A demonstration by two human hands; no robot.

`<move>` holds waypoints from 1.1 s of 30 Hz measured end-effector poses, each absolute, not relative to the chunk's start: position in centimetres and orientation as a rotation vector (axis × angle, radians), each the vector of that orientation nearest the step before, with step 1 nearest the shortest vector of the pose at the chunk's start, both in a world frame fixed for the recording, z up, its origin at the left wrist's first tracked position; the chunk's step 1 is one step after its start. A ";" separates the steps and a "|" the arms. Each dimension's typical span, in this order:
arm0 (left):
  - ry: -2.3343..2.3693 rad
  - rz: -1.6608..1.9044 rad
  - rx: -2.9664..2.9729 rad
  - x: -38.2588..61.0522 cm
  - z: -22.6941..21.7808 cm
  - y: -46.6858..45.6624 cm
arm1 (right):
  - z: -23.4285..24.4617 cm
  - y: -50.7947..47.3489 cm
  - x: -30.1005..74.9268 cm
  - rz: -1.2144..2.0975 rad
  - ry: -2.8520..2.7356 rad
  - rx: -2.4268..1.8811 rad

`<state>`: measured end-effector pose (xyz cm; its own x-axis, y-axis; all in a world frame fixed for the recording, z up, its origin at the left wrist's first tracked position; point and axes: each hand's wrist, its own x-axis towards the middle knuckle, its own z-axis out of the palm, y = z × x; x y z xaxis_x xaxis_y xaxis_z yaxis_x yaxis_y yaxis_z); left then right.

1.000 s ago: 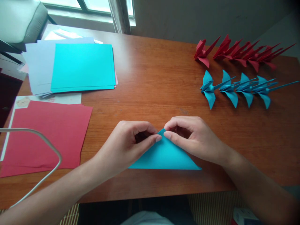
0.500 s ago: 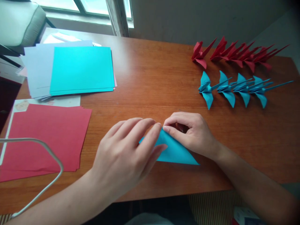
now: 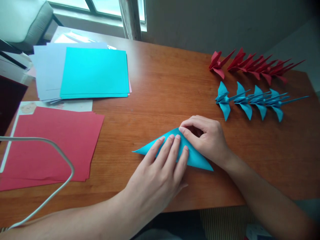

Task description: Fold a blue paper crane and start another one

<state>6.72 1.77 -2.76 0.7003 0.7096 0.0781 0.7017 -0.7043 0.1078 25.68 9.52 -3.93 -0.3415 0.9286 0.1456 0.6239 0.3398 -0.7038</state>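
Observation:
A blue paper triangle (image 3: 197, 160), folded from a sheet, lies on the wooden table (image 3: 162, 90) near its front edge. My left hand (image 3: 160, 170) rests flat on the triangle with its fingers stretched out and pressing the paper down. My right hand (image 3: 205, 138) is curled at the triangle's top corner, pinching that tip between thumb and forefinger. Part of the triangle is hidden under both hands.
Several blue paper cranes (image 3: 250, 100) and a row of red cranes (image 3: 252, 65) stand at the back right. Stacks of cyan (image 3: 95, 71) and pale lilac paper (image 3: 46, 73) lie at the back left, red sheets (image 3: 50, 143) at the front left. A white cable (image 3: 47, 143) loops over them.
My left hand has let go of the top corner, opened and slid down flat over the triangle's lower part. The right hand stays pinched on the tip.

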 end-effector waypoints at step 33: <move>1.146 0.151 2.811 7.1 -3.4 1.5 | -4.7 9.8 25.8 0.536 -2.207 -1.295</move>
